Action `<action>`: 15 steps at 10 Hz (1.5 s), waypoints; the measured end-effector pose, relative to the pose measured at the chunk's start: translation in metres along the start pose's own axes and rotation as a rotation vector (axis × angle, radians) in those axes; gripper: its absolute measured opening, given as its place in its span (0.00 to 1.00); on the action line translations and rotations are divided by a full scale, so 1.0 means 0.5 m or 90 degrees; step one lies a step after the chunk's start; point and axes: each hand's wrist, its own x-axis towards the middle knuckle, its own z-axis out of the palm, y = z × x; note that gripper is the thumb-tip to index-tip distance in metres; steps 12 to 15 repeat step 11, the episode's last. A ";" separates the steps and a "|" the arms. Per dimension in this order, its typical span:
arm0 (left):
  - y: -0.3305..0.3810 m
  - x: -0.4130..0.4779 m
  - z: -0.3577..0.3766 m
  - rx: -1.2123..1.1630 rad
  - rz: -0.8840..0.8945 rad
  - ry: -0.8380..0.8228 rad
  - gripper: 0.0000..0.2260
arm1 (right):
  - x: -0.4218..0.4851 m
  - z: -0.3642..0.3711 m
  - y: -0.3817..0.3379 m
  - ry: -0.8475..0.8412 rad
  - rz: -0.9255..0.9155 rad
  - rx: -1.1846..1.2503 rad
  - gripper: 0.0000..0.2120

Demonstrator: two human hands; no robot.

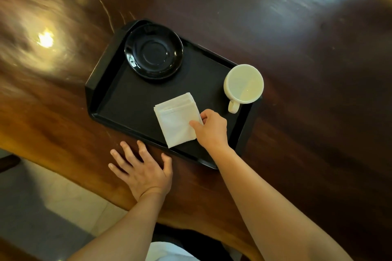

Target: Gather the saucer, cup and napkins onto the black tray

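Note:
A black tray (131, 99) lies at an angle on the dark wooden table. A glossy black saucer (153, 51) rests in its far left corner. An empty white cup (243, 84) stands upright at the tray's right end, handle toward me. A stack of folded white napkins (176, 119) lies on the tray near its front edge. My right hand (211, 129) pinches the stack's right edge between thumb and fingers. My left hand (141, 170) lies flat on the table, fingers spread, just in front of the tray's near rim.
The wooden table (307, 70) stretches around the tray, with bright light reflections at the left. Its near edge runs diagonally at lower left, above a pale tiled floor (70, 199). A bit of white cloth (167, 252) shows at the bottom.

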 end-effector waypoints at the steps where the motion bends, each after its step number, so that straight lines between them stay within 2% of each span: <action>1: -0.003 -0.001 0.001 0.001 0.001 0.002 0.33 | 0.003 -0.010 0.003 0.028 0.020 0.054 0.12; 2: -0.004 -0.001 0.000 -0.002 0.004 0.002 0.34 | 0.005 -0.025 0.008 0.048 0.043 0.084 0.13; 4: -0.005 -0.001 -0.002 -0.011 0.004 0.000 0.33 | 0.012 -0.039 0.005 0.085 0.026 0.094 0.08; 6: -0.003 -0.002 -0.005 -0.015 0.004 -0.015 0.33 | 0.007 -0.029 0.003 0.095 0.003 0.092 0.16; 7: -0.005 -0.002 -0.005 -0.016 0.006 -0.023 0.34 | 0.007 -0.025 0.005 0.096 0.006 0.100 0.15; 8: -0.004 -0.003 -0.007 -0.015 0.005 -0.028 0.34 | -0.001 -0.026 0.011 0.101 0.025 0.144 0.04; 9: -0.001 -0.004 -0.009 -0.013 0.012 -0.035 0.34 | -0.011 -0.024 0.022 0.111 0.043 0.175 0.12; 11: 0.002 -0.002 -0.011 -0.003 0.014 -0.035 0.34 | -0.051 -0.023 0.042 0.112 0.040 0.116 0.22; 15: 0.002 -0.002 -0.011 -0.003 0.014 -0.035 0.34 | -0.051 -0.023 0.042 0.112 0.040 0.116 0.22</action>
